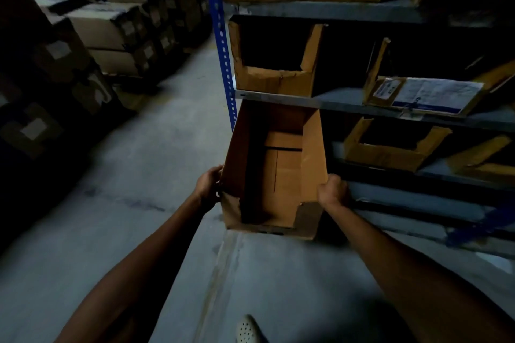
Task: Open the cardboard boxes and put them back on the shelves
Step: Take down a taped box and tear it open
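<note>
Dim warehouse aisle is stretching ahead, its concrete floor (156, 164) running between stacked sealed cartons (111, 22) on the left and a shelf rack (334, 12) on the right, which is standing on a blue upright (223, 44).

An open cardboard box (281, 172) is sitting between the 2 hands, top open and inside empty, with a notch cut in its near wall. The left hand (207, 184) is gripping the outside of the left wall, fingers curling onto the edge. The right hand (331, 189) is clutching the top edge of the right wall near the front corner.

The box's far end is reaching under a shelf edge just beside the upright; whether it is resting on a lower shelf cannot be told. Directly above it, 1 cut-open box (273, 78) is sitting on the shelf, with a labelled box (426, 95) farther right. A pale shoe (248, 328) is showing below.
</note>
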Demonstrator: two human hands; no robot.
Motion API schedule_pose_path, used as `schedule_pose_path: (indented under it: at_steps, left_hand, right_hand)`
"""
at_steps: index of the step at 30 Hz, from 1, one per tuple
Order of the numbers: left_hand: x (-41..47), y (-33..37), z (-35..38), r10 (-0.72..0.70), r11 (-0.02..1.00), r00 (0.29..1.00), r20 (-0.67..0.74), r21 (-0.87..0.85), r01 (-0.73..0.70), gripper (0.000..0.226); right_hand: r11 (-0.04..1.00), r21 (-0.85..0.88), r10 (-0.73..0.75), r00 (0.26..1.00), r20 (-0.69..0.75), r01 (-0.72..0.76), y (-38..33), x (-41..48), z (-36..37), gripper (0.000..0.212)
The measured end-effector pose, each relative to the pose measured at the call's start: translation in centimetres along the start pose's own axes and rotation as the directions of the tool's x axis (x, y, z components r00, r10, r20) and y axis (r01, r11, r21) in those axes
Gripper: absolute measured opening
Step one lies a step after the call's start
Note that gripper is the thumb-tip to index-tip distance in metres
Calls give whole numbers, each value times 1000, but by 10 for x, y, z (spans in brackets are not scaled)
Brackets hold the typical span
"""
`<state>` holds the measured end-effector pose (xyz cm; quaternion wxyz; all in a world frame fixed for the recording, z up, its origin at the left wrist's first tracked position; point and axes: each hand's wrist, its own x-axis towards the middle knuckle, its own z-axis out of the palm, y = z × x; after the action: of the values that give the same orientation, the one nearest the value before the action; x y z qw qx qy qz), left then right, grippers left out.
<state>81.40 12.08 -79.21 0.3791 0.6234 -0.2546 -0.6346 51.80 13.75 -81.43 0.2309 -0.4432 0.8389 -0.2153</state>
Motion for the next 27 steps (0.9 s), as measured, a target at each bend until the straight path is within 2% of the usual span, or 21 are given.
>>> schedule_pose_path:
  at_steps: [3, 5, 7, 10, 13, 15, 18, 19, 23, 27]
  left_hand:
    - [21, 8, 3, -87, 994, 996, 34, 71, 85, 35]
    - [33, 13, 7, -154, 980, 987, 46, 138, 146, 27]
    - [51, 15, 7, -164, 984, 986, 20, 72, 162, 26]
    - [76, 17, 6, -121, 982, 992, -40, -150, 113, 21]
    - [94, 16, 10, -90, 928, 991, -95, -370, 48, 21]
    - [101, 16, 16, -85, 915, 987, -133, -403, 24, 23]
    - [112, 18, 24, -78, 912, 988, -131, -410, 18, 26]
    - [116, 19, 25, -72, 908, 987, -145, -418, 5, 26]
    - [141, 33, 28, -87, 871, 981, -173, -492, -9, 18]
    - [175, 53, 41, -107, 856, 980, -170, -516, 4, 38]
  right_hand:
    - [999, 8, 40, 998, -37, -40, -15, 14, 15, 24]
    - [996, 46, 78, 995, -62, -75, -24, 21, 26, 22]
    - [987, 123, 113, 991, -75, -103, -31, 30, 36, 19]
    - [945, 280, 193, 979, -60, -169, -37, 46, 46, 21]
    - [856, 449, 272, 962, 34, -257, -50, 61, 49, 18]
    - [788, 521, 321, 941, 108, -329, -63, 70, 49, 22]
    - [617, 586, 427, 849, 312, -525, -78, 81, 49, 34]
    - [586, 600, 423, 837, 348, -545, -81, 83, 48, 35]
    - [609, 651, 336, 891, 305, -453, -86, 107, 49, 33]
    - [637, 679, 295, 929, 224, -366, -95, 143, 55, 27]
